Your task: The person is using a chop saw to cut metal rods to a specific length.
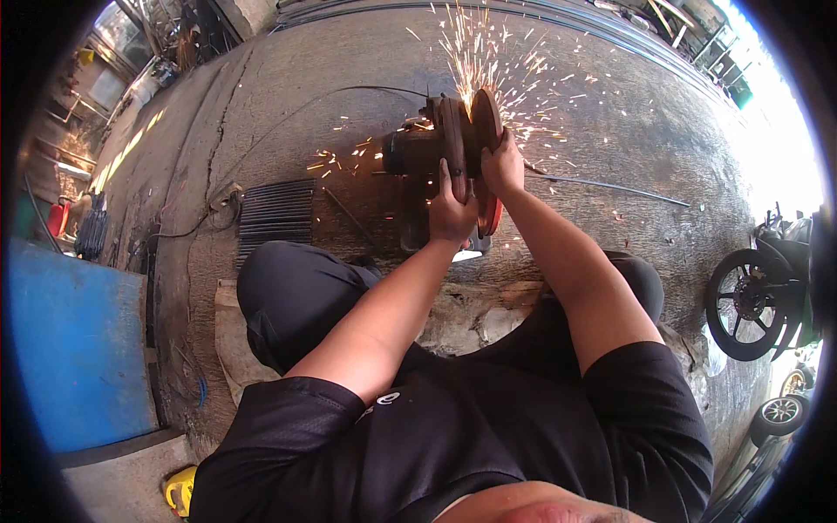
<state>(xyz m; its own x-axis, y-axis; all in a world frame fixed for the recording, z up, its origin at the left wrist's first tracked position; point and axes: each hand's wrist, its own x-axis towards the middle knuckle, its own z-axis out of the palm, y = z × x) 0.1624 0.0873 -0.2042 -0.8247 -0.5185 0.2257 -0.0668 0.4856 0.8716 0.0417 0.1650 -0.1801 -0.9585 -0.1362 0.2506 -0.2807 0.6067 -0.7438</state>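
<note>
Two hands on a chop saw (436,144): left hand (452,209) gripping its handle, right hand (502,166) clasping the blade guard (485,122), sparks (475,52) flying, cut under way, unfinished.

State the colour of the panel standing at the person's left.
Blue, seen best in the head view: the panel.

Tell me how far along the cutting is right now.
Done: a flat row of dark metal bars lies on the concrete floor left of the saw, though whether they are cut pieces cannot be told. In hand: both hands, left hand and right hand, press on the chop saw, and sparks fly from its blade. Left: a long thin rod runs out to the right, and how much remains to cut cannot be seen.
</note>
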